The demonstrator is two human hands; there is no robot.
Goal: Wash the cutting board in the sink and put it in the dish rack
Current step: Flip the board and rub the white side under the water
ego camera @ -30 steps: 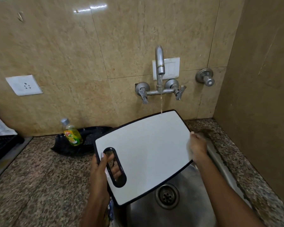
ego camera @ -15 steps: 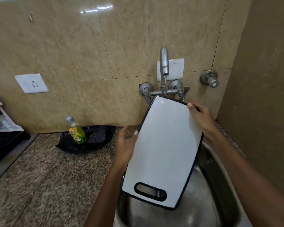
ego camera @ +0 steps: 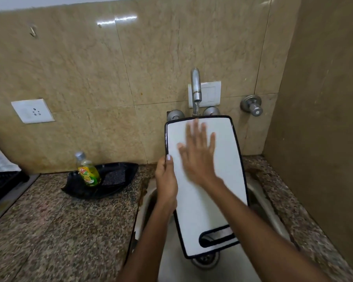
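While the board (ego camera: 218,192) stands lengthwise over the sink (ego camera: 269,210), it shows a plain white face with a thin black rim and rounded corners. Its black-edged slot handle sits at the near, lower end, just above the drain (ego camera: 205,259); its far end reaches up under the tap (ego camera: 195,86), hiding most of the two valve knobs. The left hand (ego camera: 166,180) grips the board's left edge, thumb curled over onto the white face. The right hand (ego camera: 199,153) lies flat on the upper half of the face, fingers straight and spread, holding nothing; it is motion-blurred.

Half a second ago the right hand pinched the board's far right corner; now it is off the edge and spread on the face. The left hand, then open beside the left edge, has closed on it. The board was tilted to the right and now stands straighter and nearer the tap.

On the granite surface (ego camera: 59,231) to the left, a soap bottle (ego camera: 88,169) and a dark scrub pad (ego camera: 115,177) rest in a black tray (ego camera: 84,192). A dark rack (ego camera: 2,184) shows at the left edge.
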